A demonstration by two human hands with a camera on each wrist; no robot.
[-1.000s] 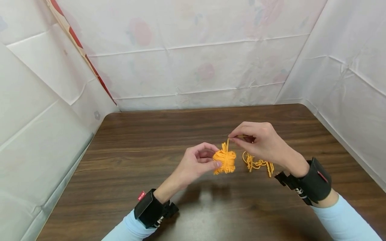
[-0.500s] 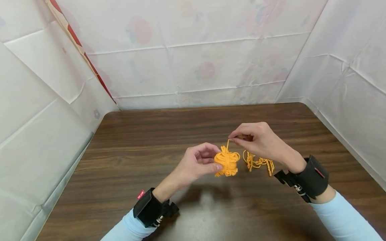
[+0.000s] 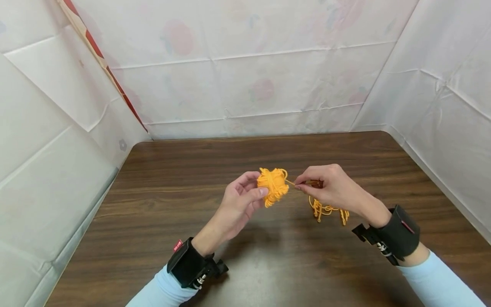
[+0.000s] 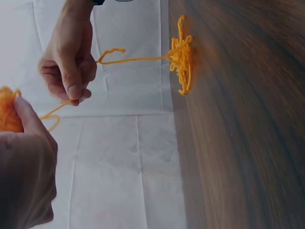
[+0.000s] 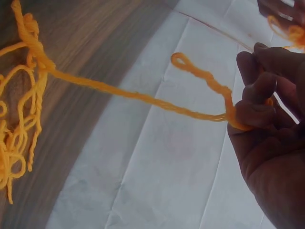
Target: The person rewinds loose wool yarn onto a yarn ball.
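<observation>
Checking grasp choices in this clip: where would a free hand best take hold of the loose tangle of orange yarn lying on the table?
Probably from above, pinching the dense upper knot of the loose tangle of orange yarn; it lies flat on the dark wooden table, and a strand runs up to the right hand.

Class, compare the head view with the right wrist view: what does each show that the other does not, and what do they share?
Only the head view shows the whole yarn ball pinched in the left hand, both wrist straps and the full table. Only the right wrist view shows, close up, a small loop in the strand beside the right hand. Both show that hand pinching the strand, which runs on to the loose yarn tangle lying on the table.
</observation>
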